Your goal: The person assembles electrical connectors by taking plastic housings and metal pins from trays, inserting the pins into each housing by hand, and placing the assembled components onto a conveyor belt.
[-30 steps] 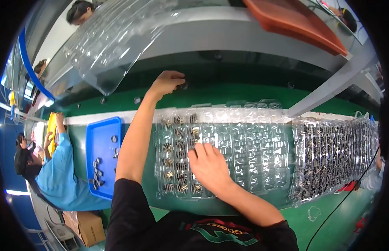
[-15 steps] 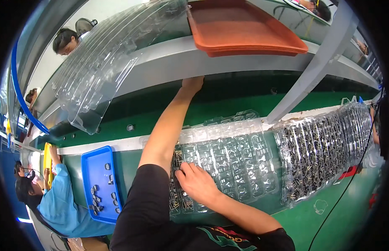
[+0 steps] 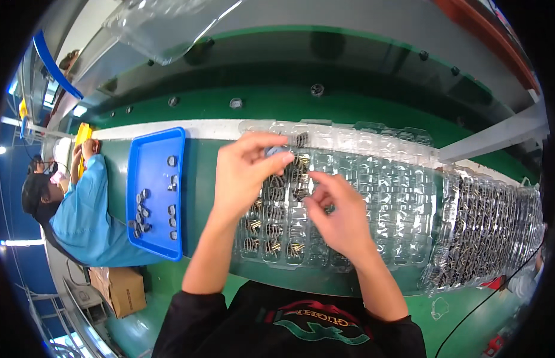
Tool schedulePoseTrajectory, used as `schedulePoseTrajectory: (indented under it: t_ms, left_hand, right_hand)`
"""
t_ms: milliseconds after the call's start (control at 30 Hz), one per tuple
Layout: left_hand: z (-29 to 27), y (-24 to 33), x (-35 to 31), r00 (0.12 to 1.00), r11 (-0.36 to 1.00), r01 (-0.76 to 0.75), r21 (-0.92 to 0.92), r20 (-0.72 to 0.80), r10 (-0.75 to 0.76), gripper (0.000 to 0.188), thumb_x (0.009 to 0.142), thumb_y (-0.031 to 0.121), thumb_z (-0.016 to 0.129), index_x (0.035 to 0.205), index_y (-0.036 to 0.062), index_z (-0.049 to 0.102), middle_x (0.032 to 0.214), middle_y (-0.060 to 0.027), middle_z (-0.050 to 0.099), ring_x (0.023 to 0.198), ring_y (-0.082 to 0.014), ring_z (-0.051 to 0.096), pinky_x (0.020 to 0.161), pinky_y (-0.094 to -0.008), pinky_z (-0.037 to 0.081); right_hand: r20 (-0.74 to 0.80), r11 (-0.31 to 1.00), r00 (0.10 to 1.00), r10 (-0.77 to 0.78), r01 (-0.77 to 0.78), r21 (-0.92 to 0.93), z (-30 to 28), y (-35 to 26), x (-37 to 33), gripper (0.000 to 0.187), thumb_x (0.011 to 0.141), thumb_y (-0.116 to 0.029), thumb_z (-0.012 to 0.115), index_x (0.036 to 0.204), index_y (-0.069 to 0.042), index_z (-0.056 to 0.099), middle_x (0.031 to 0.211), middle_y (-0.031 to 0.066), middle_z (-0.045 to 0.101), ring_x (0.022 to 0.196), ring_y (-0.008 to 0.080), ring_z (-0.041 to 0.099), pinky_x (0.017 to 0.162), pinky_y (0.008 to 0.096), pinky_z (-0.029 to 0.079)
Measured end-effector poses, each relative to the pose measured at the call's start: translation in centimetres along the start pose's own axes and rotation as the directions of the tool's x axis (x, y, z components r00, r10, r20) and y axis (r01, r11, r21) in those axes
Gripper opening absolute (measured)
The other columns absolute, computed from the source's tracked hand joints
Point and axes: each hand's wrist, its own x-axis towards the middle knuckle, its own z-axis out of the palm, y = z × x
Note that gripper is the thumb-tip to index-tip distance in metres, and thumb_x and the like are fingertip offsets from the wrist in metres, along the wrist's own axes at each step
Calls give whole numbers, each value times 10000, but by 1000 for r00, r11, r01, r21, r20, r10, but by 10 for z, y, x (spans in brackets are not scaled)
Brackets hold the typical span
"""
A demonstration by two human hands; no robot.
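Observation:
My left hand [image 3: 245, 170] is over the left side of a clear plastic blister tray [image 3: 402, 215], thumb and fingers closed on a small grey-blue round part [image 3: 274, 151]. My right hand [image 3: 340, 218] hovers just right of it over the same tray. Its thumb and forefinger are apart, beside a column of small dark parts with brassy pins [image 3: 274, 212] sitting in the tray's left pockets. The pockets further right look bare and transparent. What lies beneath the right palm is partly hidden.
A blue tray [image 3: 133, 197] with several small dark parts lies to the left. A person in blue [image 3: 90, 209] works beyond it. Stacked filled trays [image 3: 486, 227] stand right. Small round parts [image 3: 236, 103] sit along the green belt ahead, below a grey frame [image 3: 498, 134].
My left hand has come back from under the grey frame to the tray and now holds the small round part. My right hand has moved right and forward. The view has tilted down.

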Motion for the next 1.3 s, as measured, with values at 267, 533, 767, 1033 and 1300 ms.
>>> schedulePoseTrajectory:
  t_ms: [267,533,767,1033,1300]
  left_hand:
    - [28,-18,-61,993,977,-32,-209,108,55,375,813,-98,722,1172,-2,673,1191,-105,638,961,-106,642,779,-216,549]
    - [37,-14,-62,969,973,-92,-214,207,138,448,788,-184,668,1210,-75,564,1249,-240,626,1147,-257,630,886,-317,559]
    - [44,-11,-65,923,990,-131,-52,358,141,488,784,-164,654,1246,-51,545,1265,-208,633,1191,-256,622,911,-313,522]
    - [50,-2,-64,924,986,-166,30,354,145,520,776,-164,643,1265,-14,544,1237,-174,662,1188,-236,630,877,-278,512]
    - [47,3,-60,918,990,-134,52,381,105,601,756,-165,666,1308,-5,492,1208,-168,679,1179,-208,633,850,-270,514]
  right_hand:
    - [-171,840,845,-507,440,-316,-10,-8,-5,288,748,108,746,1014,1,729,918,78,574,690,145,617,576,244,522]
    - [-317,951,923,-216,272,145,-17,-8,-25,232,756,104,759,977,45,716,1035,152,627,799,206,679,686,292,581]
    - [-164,937,923,-349,347,-37,-40,-6,-25,214,733,61,799,922,8,713,853,100,674,756,174,664,622,278,539]
    - [19,943,946,-324,325,-72,-55,-16,-28,207,696,75,794,887,18,739,845,113,689,738,189,654,620,289,509]
    - [-48,871,890,-454,431,-237,-70,-20,-26,207,692,19,815,877,-16,730,795,90,668,632,196,655,517,292,517]
